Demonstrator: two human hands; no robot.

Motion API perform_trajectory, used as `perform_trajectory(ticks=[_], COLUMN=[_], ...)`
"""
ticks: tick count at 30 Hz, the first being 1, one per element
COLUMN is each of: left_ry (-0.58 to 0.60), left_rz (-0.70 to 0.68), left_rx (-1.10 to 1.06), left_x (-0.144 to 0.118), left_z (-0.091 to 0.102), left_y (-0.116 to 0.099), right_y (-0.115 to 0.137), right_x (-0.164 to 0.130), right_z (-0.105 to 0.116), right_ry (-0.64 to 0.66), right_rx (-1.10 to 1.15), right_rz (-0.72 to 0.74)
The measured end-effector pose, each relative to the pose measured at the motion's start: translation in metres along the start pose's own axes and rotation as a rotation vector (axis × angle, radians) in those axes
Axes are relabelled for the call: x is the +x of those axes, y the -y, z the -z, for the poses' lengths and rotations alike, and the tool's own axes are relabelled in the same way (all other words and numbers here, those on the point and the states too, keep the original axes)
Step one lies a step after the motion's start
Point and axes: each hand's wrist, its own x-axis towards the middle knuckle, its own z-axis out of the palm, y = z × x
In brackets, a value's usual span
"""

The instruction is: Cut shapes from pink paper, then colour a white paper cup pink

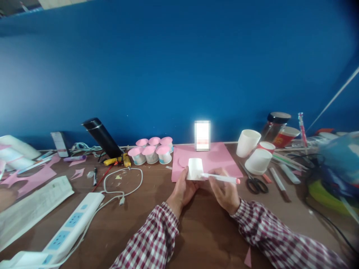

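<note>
My left hand (185, 189) is closed around the lower left side of a white paper cup (195, 168), tilted on its side above the table. Between the fingers of my right hand (225, 192) is a white marker pen (224, 178) with a pinkish-red end at the right. Its other end meets or nearly meets the lower right of the cup; I cannot tell if it touches. Behind both hands lie pink paper sheets (215, 157), with a thin curved pink strip near the cup. Black-handled scissors (255, 184) rest right of my right hand.
Several small pink-topped cups (150, 154) stand left of the sheets. A bright phone-like screen (202, 135) leans at the blue wall. White cups (258, 161), a jar (276, 127) and pens crowd the right. On the left are a power strip (73, 226), cables and a black bottle (102, 138).
</note>
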Motion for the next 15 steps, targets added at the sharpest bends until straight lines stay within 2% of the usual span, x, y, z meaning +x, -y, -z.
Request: perform_trajectory(ticks=[15], left_ry=[0.111], left_rz=[-0.016], left_rx=[0.025], left_x=[-0.0018], left_z=[-0.0004], left_y=[0.0021], right_y=[0.0035], right_x=[0.0027], right_z=[0.0012], right_ry=[0.056], right_rx=[-0.071], right_rz=[0.084])
